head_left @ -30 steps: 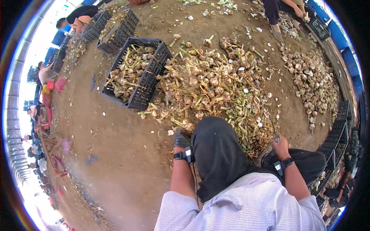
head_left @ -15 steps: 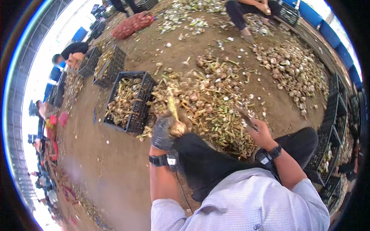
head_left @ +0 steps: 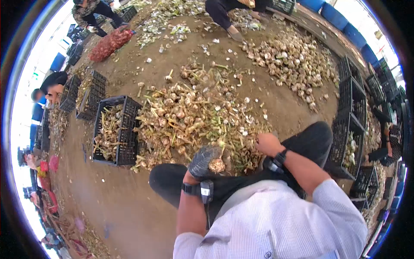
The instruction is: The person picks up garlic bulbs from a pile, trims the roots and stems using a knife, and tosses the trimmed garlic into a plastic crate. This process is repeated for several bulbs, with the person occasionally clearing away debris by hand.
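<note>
My left hand, in a dark glove, is closed around a garlic bulb over my lap, its root end facing up and its stem pointing away from me. To its right my bare right hand is closed in a fist shape; what it holds, if anything, cannot be made out. Beyond both hands lies a heap of garlic with dry stems, and cut stem pieces are scattered at its right side.
A black crate of garlic stands left of the heap. A second garlic pile lies back right. Stacked crates line the right side. A red net sack lies back left. Other people sit or stand around.
The view has turned, so the heap and crates appear further left. My left hand has come nearer my right with the garlic. The blade seen earlier in my right hand no longer shows clearly.
</note>
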The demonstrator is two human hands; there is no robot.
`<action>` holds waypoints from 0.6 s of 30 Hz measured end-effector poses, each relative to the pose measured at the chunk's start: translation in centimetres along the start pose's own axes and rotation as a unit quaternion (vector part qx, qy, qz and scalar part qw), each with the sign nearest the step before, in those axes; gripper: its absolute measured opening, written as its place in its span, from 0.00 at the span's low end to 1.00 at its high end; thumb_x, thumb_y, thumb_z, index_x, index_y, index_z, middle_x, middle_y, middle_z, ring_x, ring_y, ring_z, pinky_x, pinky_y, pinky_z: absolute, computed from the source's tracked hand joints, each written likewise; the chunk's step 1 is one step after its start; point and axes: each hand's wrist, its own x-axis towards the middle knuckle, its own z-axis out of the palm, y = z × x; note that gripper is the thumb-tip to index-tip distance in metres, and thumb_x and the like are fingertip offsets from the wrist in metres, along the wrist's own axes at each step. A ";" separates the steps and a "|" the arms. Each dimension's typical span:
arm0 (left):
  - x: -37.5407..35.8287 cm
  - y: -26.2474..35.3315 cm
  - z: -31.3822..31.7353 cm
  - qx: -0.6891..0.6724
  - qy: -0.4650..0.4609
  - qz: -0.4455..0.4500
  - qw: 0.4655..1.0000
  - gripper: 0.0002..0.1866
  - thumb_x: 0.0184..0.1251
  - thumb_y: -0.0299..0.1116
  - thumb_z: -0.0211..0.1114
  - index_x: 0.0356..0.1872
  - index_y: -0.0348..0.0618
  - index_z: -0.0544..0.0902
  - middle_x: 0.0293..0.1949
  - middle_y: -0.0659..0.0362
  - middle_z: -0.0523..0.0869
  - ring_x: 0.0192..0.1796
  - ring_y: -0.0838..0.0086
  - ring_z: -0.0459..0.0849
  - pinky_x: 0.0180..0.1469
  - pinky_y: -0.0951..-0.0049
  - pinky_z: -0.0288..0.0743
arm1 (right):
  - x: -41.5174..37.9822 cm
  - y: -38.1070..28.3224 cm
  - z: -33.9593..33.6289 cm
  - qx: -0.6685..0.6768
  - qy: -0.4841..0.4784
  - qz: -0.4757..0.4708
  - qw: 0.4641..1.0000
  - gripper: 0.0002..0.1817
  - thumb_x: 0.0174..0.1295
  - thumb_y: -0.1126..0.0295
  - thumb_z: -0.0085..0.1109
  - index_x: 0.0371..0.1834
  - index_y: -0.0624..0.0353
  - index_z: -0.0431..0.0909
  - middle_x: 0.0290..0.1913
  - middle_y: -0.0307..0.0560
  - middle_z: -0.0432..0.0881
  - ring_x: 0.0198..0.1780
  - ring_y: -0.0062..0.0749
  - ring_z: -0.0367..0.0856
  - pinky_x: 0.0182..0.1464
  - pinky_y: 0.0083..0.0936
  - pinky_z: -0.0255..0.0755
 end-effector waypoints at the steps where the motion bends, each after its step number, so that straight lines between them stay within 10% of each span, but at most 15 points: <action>1: 0.6 0.2 0.5 -0.168 0.037 -0.151 0.974 0.15 0.65 0.38 0.62 0.49 0.43 0.81 0.44 0.58 0.85 0.45 0.69 0.84 0.47 0.70 0.78 | 0.2 0.4 -0.4 -0.006 0.028 0.012 1.000 0.16 0.52 0.61 0.62 0.28 0.66 0.76 0.19 0.56 0.76 0.23 0.50 0.75 0.30 0.38 0.71; 3: -0.1 0.0 2.2 -0.457 0.070 -0.393 0.795 0.15 0.73 0.40 0.53 0.50 0.42 0.80 0.41 0.59 0.85 0.40 0.77 0.84 0.41 0.75 0.78 | -1.3 -1.9 -2.4 0.123 -0.009 0.036 0.992 0.18 0.53 0.58 0.64 0.33 0.65 0.79 0.26 0.57 0.79 0.30 0.52 0.78 0.37 0.39 0.74; 6: -0.5 -3.6 5.6 -0.165 0.027 -0.285 0.944 0.15 0.69 0.36 0.58 0.51 0.41 0.80 0.46 0.57 0.83 0.49 0.70 0.81 0.50 0.70 0.75 | -1.4 -5.9 -5.0 0.270 0.010 -0.040 0.962 0.22 0.51 0.55 0.69 0.39 0.63 0.79 0.34 0.56 0.81 0.35 0.50 0.80 0.41 0.39 0.75; 10: -0.4 -4.2 6.6 0.036 -0.086 -0.098 0.991 0.19 0.59 0.30 0.65 0.52 0.41 0.79 0.54 0.52 0.80 0.58 0.62 0.75 0.60 0.63 0.68 | -2.3 -8.3 -4.5 0.236 0.030 -0.124 0.963 0.26 0.49 0.57 0.73 0.45 0.64 0.77 0.36 0.51 0.80 0.36 0.35 0.79 0.41 0.31 0.73; 13: 0.0 -2.0 6.2 0.010 -0.041 -0.215 0.976 0.20 0.57 0.31 0.67 0.53 0.41 0.79 0.55 0.49 0.79 0.58 0.59 0.75 0.61 0.62 0.68 | -1.6 -6.9 -2.9 0.305 0.016 -0.049 0.951 0.27 0.52 0.51 0.71 0.45 0.62 0.79 0.33 0.50 0.81 0.33 0.34 0.78 0.38 0.31 0.73; 18: 1.2 0.1 6.8 -0.216 0.085 -0.170 0.958 0.36 0.53 0.30 0.73 0.64 0.38 0.68 0.56 0.55 0.78 0.57 0.71 0.75 0.60 0.68 0.70 | -0.6 -6.8 -4.2 0.481 -0.027 0.062 0.874 0.26 0.61 0.51 0.61 0.50 0.64 0.78 0.28 0.38 0.80 0.28 0.19 0.74 0.33 0.24 0.71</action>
